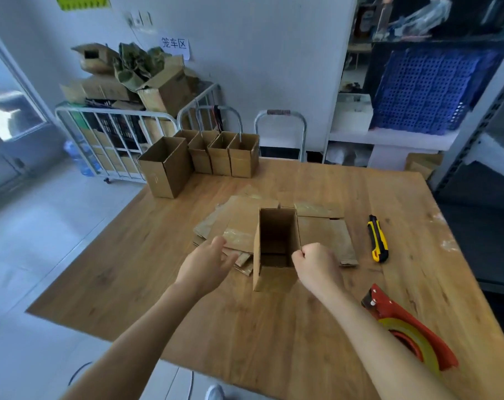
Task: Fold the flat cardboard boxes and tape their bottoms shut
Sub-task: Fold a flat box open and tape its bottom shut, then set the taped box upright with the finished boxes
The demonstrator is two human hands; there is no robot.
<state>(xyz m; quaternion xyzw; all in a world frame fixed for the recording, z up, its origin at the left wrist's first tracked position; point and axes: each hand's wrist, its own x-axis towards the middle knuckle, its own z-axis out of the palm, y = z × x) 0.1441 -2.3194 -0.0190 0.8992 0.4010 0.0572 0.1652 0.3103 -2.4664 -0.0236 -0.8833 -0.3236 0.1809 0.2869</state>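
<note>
**Erected box held at its rim, flat stock beside it**

An upright brown cardboard box (274, 278) stands mouth-up near the middle of the pale wooden table (129, 269), resting partly on a stack of flat brown cardboard blanks (239, 223) that spreads out to either side of it. The right hand (317, 264) is at the near right corner of the rim, its fingers curled tight and apparently pinching the box wall. The left hand (207, 261) lies just left of the box, over the near edge of the flat stack. Its fingers are relaxed and slightly spread and hold nothing; whether they touch the cardboard cannot be told.

The underside of the box is hidden, so its tape seam cannot be checked from here. A row of erected brown cardboard boxes (220, 157) stands at the far edge of the table. A red hand-held tape dispenser with a yellowish roll (409, 330) lies near the right forearm, and a yellow-and-black utility knife (377, 238) lies beyond it, well apart from the box.

Judged step: this box is being finished or cleared while the free hand reaches for the next blank. To do it well:

- Lift the box by two opposite walls rather than one corner, so the sides stay square.
- Take only the top blank, sliding it free so the rest of the stack stays in place.
- Keep the dispenser within reach on the right.
</note>
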